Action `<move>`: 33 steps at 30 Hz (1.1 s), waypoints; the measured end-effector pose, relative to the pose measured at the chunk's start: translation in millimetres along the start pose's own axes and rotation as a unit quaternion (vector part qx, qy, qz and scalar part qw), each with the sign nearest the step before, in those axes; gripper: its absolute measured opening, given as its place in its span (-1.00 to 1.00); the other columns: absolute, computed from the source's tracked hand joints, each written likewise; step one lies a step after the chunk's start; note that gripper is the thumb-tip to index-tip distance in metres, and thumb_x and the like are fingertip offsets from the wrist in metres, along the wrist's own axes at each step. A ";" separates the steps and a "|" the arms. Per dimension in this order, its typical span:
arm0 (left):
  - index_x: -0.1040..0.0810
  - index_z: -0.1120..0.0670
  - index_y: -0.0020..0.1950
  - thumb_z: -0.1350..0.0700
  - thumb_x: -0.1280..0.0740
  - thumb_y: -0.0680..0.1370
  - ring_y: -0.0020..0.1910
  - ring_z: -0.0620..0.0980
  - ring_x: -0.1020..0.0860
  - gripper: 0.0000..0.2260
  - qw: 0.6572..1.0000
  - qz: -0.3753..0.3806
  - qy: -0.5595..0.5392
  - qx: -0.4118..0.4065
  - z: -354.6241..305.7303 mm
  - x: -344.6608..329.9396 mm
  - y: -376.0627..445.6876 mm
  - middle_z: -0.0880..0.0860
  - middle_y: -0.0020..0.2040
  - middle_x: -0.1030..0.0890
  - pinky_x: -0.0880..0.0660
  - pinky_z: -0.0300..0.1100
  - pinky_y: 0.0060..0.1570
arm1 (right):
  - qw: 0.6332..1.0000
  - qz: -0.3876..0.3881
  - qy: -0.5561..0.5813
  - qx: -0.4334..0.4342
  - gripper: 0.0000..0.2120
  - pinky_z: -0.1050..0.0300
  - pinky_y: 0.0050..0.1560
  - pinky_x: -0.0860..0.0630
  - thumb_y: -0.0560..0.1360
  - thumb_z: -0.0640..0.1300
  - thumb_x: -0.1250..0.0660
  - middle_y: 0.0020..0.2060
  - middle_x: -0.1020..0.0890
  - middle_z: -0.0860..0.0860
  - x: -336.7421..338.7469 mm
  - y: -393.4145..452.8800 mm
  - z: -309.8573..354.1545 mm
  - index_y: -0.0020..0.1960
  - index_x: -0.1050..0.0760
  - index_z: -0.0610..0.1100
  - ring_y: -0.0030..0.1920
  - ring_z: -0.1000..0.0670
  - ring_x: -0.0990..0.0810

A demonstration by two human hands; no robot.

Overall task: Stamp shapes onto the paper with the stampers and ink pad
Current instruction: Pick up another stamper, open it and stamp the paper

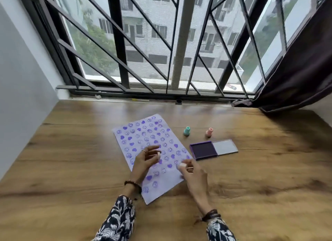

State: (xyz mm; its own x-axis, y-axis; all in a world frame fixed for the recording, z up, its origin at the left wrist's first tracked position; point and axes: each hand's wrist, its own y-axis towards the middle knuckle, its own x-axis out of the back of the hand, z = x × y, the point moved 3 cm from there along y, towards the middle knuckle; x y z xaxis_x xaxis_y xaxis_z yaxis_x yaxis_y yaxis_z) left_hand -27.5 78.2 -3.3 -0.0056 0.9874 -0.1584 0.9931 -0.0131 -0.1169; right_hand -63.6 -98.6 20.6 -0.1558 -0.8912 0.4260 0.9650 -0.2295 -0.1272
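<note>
Pinching pale stamper [181,165], right fingers [186,167]

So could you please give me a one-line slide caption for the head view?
Both hands, left and right, over the stamped paper, open ink pad alongside.

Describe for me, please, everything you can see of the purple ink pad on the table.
The square purple ink pad lies flat and open on the wooden table, right of the stamped white paper. Its dark inked surface sits in a lighter purple frame. The pale grey hinged lid is folded out flat on its right side. Neither hand touches it; the green and pink stampers stand apart behind it.
</note>
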 end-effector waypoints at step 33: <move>-0.53 0.03 0.00 0.36 -0.33 0.45 0.02 -0.04 -0.53 -0.75 0.999 -0.022 0.044 0.018 23.7 12.6 -12.3 0.07 0.01 -0.59 -0.51 -0.35 0.02 | 0.873 0.243 -0.391 0.158 -0.84 0.06 -0.08 -0.50 0.38 -0.25 -0.28 -0.07 -0.65 -0.19 -57.5 5.7 34.0 -0.08 -0.59 -0.25 -0.01 -0.17 -0.57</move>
State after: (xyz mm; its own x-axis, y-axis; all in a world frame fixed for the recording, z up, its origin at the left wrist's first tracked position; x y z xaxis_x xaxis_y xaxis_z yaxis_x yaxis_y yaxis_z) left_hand -42.5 87.0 -27.0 -0.0380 0.9971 -0.0652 0.9870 0.0273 -0.1583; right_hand -42.0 -35.4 25.8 0.3619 -0.2850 0.8876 0.9059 0.3319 -0.2628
